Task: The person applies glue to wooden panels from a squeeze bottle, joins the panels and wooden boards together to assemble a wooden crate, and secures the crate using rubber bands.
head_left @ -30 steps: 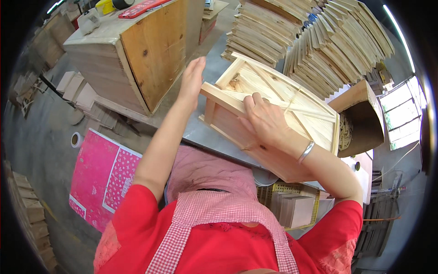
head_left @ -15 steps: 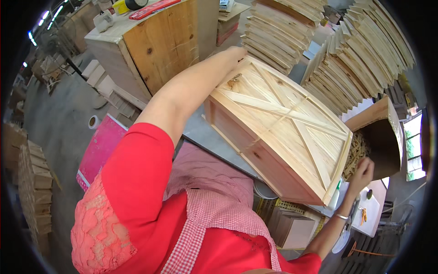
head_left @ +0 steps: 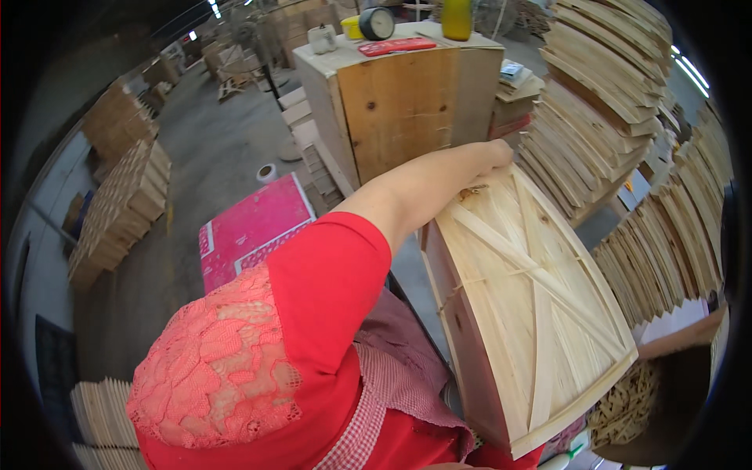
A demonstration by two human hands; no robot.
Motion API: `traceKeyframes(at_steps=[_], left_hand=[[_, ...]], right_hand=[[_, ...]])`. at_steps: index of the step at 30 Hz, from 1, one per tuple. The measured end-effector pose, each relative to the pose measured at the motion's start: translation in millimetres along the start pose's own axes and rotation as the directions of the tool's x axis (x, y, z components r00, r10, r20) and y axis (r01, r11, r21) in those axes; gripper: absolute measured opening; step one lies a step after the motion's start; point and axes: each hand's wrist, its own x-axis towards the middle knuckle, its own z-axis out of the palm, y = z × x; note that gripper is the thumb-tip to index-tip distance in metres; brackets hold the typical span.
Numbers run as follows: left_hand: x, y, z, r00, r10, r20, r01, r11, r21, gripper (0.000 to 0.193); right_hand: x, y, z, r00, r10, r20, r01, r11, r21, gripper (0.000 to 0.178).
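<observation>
A pale wooden crate [head_left: 501, 274] with crossed slats on its upper face stands on the grey worktop [head_left: 415, 270] in front of me. My left arm reaches across to its far end. There my left hand [head_left: 499, 154] is closed over the far edge, its fingertips hidden behind the wood. A few small brownish pieces [head_left: 472, 191] lie on the upper face near that hand. Thin bands or strings run across the crate. My right hand does not show. To the crate's right, a cardboard box [head_left: 689, 337] holds many small tan wooden pieces [head_left: 627, 403].
Tall stacks of wooden panels [head_left: 576, 149] rise beyond the crate and at the right. A wooden cabinet [head_left: 399, 110] carries a round gauge [head_left: 377, 24] and a red case [head_left: 397, 47]. At left are a pink board [head_left: 258, 223], a tape roll [head_left: 267, 172] and stacked wood [head_left: 121, 211].
My view has swung to the left, so the crate and the cabinet appear farther right. The right hand, earlier at the cardboard box, has gone out of view. The left hand stays on the crate.
</observation>
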Motion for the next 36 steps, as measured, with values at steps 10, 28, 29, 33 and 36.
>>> traceKeyframes(at_steps=[10, 28, 29, 33, 36], left_hand=[[11, 3, -28, 0.998, -0.054, -0.020, 0.054, 0.999, -0.007, 0.033], [29, -8, -31, 0.999, -0.004, 0.045, 0.004, 1.000, -0.009, 0.036], [34, -11, -38, 0.998, 0.044, 0.053, -0.043, 0.999, -0.022, 0.033], [-7, 8, -30, 0.993, -0.077, 0.092, 0.098, 0.964, -0.247, 0.021], [-12, 12, -31, 0.994, -0.072, 0.078, 0.085, 0.979, -0.188, 0.023]], right_hand=[[-40, -8, 68, 0.965, -0.002, 0.263, -0.054, 0.977, 0.205, 0.038], [-116, -49, 33, 0.913, 0.239, 0.331, -0.324, 0.917, 0.232, 0.040], [-114, -54, 29, 0.913, 0.247, 0.325, -0.331, 0.915, 0.232, 0.040], [-115, -47, -20, 0.906, 0.354, 0.232, -0.393, 0.907, 0.150, 0.041], [-111, -55, -39, 0.900, 0.397, 0.180, -0.422, 0.897, 0.134, 0.041]])
